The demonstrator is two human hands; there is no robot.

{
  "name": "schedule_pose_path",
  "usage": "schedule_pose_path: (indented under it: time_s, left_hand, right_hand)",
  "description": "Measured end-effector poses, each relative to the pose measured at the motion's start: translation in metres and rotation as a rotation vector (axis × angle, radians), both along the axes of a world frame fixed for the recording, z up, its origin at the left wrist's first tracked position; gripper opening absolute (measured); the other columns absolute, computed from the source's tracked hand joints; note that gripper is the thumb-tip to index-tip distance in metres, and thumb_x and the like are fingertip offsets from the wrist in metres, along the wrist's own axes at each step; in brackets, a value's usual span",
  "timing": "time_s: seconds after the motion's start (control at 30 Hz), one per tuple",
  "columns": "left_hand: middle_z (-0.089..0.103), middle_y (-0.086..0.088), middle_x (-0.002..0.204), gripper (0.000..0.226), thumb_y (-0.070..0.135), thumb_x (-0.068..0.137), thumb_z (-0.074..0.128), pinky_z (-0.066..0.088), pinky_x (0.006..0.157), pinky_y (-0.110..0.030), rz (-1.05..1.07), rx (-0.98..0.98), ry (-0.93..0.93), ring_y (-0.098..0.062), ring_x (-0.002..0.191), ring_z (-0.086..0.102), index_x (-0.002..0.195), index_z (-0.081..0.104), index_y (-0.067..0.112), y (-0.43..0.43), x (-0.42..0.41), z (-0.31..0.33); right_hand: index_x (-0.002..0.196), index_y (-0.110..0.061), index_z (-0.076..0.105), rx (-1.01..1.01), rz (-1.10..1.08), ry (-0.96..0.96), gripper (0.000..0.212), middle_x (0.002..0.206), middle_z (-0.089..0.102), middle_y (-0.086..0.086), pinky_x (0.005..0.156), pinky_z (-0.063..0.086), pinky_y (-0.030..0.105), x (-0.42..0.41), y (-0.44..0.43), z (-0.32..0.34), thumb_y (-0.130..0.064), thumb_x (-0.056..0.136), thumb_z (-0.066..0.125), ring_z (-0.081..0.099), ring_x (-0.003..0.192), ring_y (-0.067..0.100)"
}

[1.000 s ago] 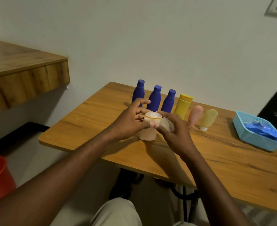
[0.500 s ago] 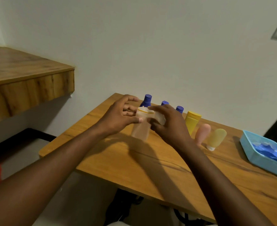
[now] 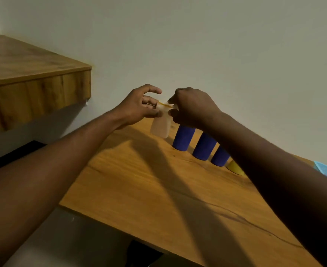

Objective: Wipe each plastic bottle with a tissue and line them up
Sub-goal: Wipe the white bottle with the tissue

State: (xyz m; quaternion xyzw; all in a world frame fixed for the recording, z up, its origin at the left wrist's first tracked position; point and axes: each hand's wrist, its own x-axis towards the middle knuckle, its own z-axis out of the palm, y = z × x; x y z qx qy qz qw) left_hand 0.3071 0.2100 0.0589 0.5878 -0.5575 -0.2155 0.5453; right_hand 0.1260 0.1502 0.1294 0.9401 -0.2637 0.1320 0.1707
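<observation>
While our left hand [image 3: 139,110] pinches the pale bottle [image 3: 160,129] up top | likely light, slippery | right hand [image 3: 192,108] hold: cannot tell

1. No text, label, brand or number readable anywhere.
2. Pale bottle [image 3: 159,128]: blurred, with no legible print on its side.
3. Blue bottles [image 3: 183,139] and yellow bottle [image 3: 234,167]: plain coloured sides only, tops hidden.

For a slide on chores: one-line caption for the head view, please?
Left hand and right hand hold a pale bottle above the wooden table, beside three blue bottles.
</observation>
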Motion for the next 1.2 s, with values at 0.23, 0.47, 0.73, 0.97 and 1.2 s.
schedule_pose_path:
  time_s: [0.23, 0.47, 0.73, 0.97, 1.2]
  left_hand:
    - [0.070, 0.001, 0.115, 0.061, 0.004, 0.089, 0.077, 0.058, 0.072, -0.018, -0.010, 0.026, 0.006, -0.012, 0.101, 0.071, 0.139, 0.052, 0.027, -0.027, 0.017, -0.028]
    - [0.068, 0.006, 0.115, 0.059, 0.006, 0.086, 0.080, 0.058, 0.071, -0.018, -0.006, 0.022, 0.022, -0.009, 0.102, 0.069, 0.133, 0.053, 0.030, -0.036, 0.020, -0.045]
    - [0.065, 0.002, 0.121, 0.061, 0.005, 0.086, 0.080, 0.059, 0.074, -0.020, 0.000, 0.013, 0.003, -0.009, 0.106, 0.067, 0.136, 0.053, 0.027, -0.044, 0.019, -0.045]
    - [0.067, 0.011, 0.115, 0.062, 0.003, 0.085, 0.080, 0.058, 0.074, -0.018, 0.012, 0.014, 0.033, -0.007, 0.106, 0.068, 0.134, 0.053, 0.031, -0.045, 0.016, -0.045]
    - [0.056, 0.002, 0.144, 0.073, 0.004, 0.083, 0.082, 0.053, 0.086, -0.015, 0.077, 0.000, -0.074, -0.012, 0.128, 0.054, 0.141, 0.049, 0.032, -0.032, 0.004, -0.036]
  right_hand:
    - [0.127, -0.012, 0.061, -0.021, -0.010, 0.169, 0.039, 0.110, 0.068, 0.008, 0.072, 0.050, 0.029, 0.027, -0.017, -0.012, -0.028, 0.092, 0.065, 0.066, 0.092, 0.023]
    - [0.128, -0.010, 0.060, -0.004, -0.010, 0.193, 0.039, 0.104, 0.067, 0.008, 0.068, 0.043, 0.027, 0.033, -0.018, -0.026, -0.027, 0.094, 0.065, 0.061, 0.083, 0.019]
    - [0.127, -0.009, 0.059, 0.003, -0.028, 0.170, 0.038, 0.095, 0.058, 0.005, 0.068, 0.042, 0.028, 0.032, -0.021, -0.026, -0.026, 0.094, 0.063, 0.057, 0.081, 0.019]
    - [0.129, -0.011, 0.059, 0.042, -0.043, 0.161, 0.041, 0.101, 0.064, 0.006, 0.067, 0.040, 0.027, 0.027, -0.018, -0.024, -0.027, 0.092, 0.064, 0.057, 0.082, 0.018]
    - [0.121, -0.008, 0.066, 0.212, -0.057, 0.068, 0.036, 0.115, 0.069, 0.008, 0.077, 0.049, 0.027, 0.016, -0.007, -0.016, -0.029, 0.093, 0.056, 0.065, 0.102, 0.022]
